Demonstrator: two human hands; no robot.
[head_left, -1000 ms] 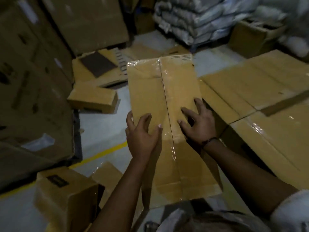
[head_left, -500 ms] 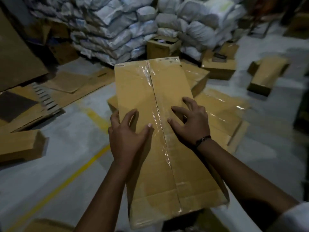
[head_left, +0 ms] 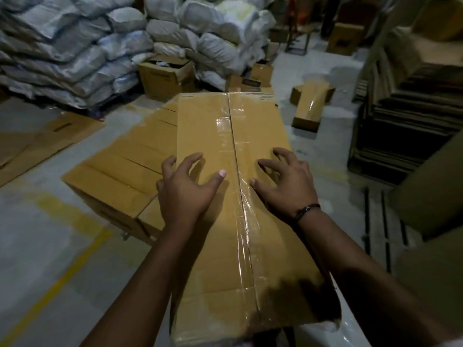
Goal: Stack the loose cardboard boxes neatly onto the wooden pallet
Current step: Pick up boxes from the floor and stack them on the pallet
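Observation:
A long cardboard box (head_left: 250, 241), sealed with clear tape down its middle seam, is held out lengthwise in front of me. My left hand (head_left: 184, 190) grips its left edge, fingers curled over the side and thumb on top. My right hand (head_left: 283, 182) sits arched on the top near the right edge, fingertips pressing into the cardboard. Below and to the left lies a low stack of similar boxes (head_left: 120, 171); the carried box's far end overlaps it. I cannot see a wooden pallet under them.
A loose box (head_left: 310, 103) lies on the floor at the right, with an open carton (head_left: 165, 73) and small boxes behind. White sacks (head_left: 75, 46) pile up at the back. Flattened cardboard is stacked at the right (head_left: 400, 108) and spread on the floor at the left (head_left: 37, 139). A yellow line (head_left: 62, 279) crosses the floor.
The view has swung to the right while both hands keep the same hold on the box. The low stack of boxes now lies to the left under the box's far end.

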